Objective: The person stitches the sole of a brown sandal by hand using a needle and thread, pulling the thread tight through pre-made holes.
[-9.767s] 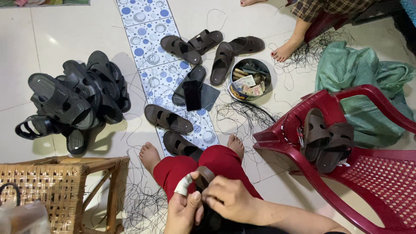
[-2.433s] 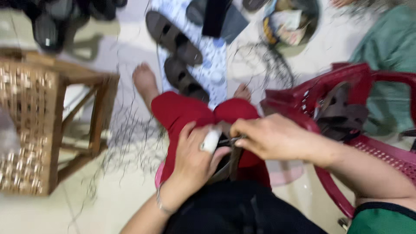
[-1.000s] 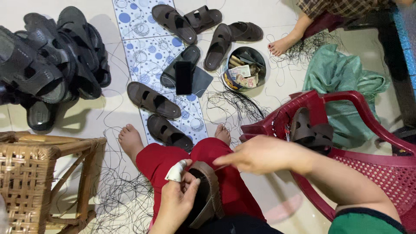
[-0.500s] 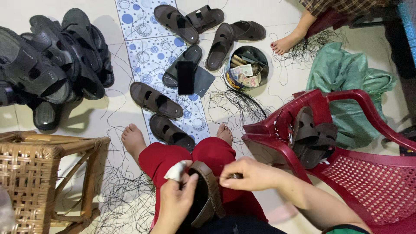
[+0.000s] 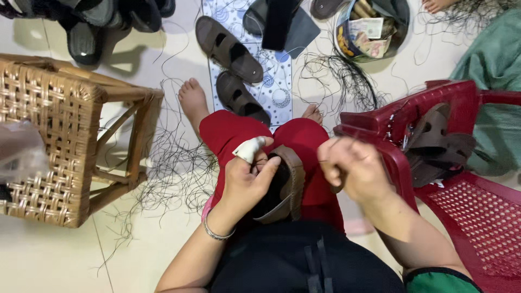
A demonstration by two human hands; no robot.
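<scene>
She sits on the floor (image 5: 49,255) with a brown sandal (image 5: 282,187) on her lap, over red trousers. Her left hand (image 5: 247,182) grips the sandal, fingers (image 5: 268,165) curled over its edge, the thumb wrapped in white tape. Her right hand (image 5: 350,168) is just beside it, fingers bunched into a loose fist; whether they pinch a thread I cannot tell. A wicker stool (image 5: 59,135) stands to her left, a red chair (image 5: 467,179) with more sandals to her right. Black threads (image 5: 173,168) litter the tiles.
</scene>
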